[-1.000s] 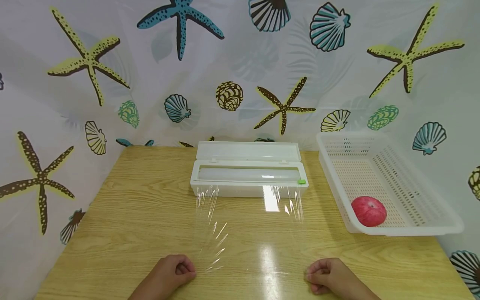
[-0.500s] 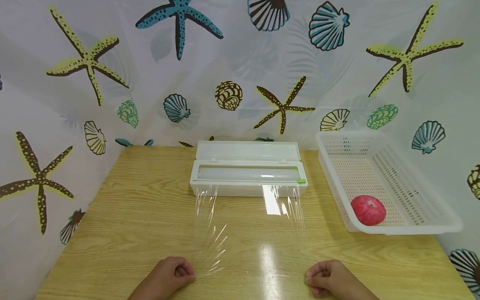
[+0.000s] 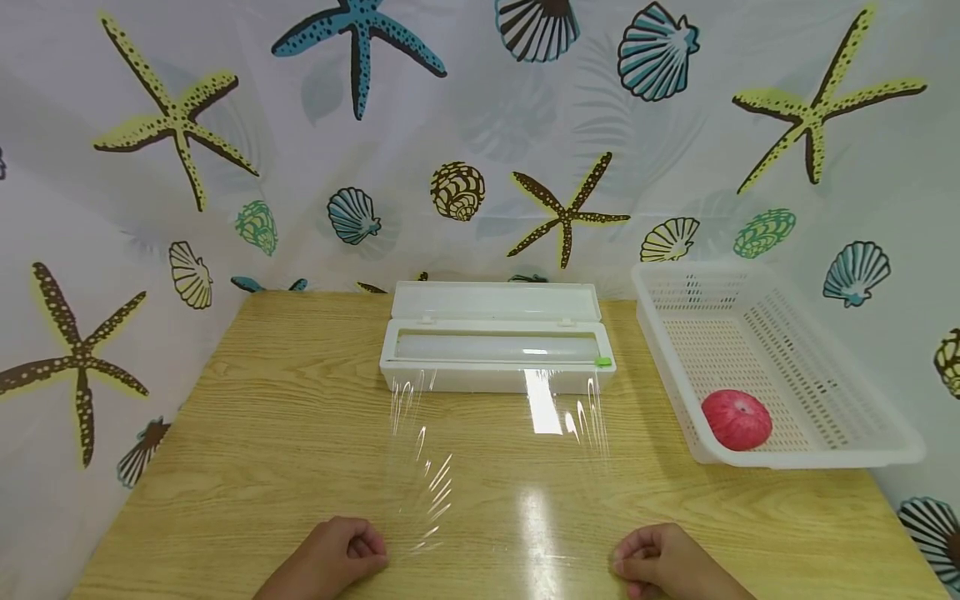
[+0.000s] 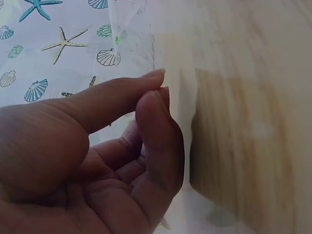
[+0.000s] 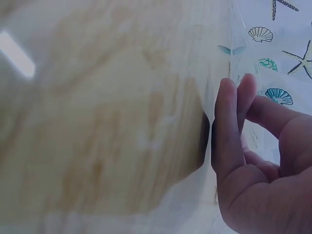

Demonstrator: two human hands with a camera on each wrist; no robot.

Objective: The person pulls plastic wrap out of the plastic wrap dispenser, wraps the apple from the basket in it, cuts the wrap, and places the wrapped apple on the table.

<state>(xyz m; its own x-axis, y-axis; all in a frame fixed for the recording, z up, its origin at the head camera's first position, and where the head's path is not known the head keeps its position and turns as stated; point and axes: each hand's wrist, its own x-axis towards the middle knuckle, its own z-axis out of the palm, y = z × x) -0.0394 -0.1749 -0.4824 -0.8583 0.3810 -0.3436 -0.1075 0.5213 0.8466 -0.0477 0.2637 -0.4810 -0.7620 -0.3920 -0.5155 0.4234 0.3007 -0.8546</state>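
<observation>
A sheet of clear plastic wrap [image 3: 438, 492] stretches from a white dispenser box [image 3: 498, 379] toward me, low over the table. My left hand [image 3: 337, 554] pinches the near left corner of the wrap between thumb and forefinger. At the near right corner, my right hand [image 3: 667, 558] pinches the wrap the same way. In the left wrist view the thumb and index fingertips [image 4: 155, 105] meet at the film's edge. The dispenser's lid [image 3: 495, 302] is raised, and the wrap roll [image 3: 495, 347] shows inside. A green slide cutter [image 3: 603, 362] sits at the right end of its front rail.
To the right stands a white perforated basket [image 3: 817, 459] holding a round red piece of fruit or vegetable [image 3: 737, 420]. The wooden table [image 3: 285, 417] meets a cloth backdrop [image 3: 480, 125] printed with starfish and shells.
Both hands have drawn slightly toward me, keeping their pinch on the wrap. Glints on the film have shifted a little. The box and basket stay in place.
</observation>
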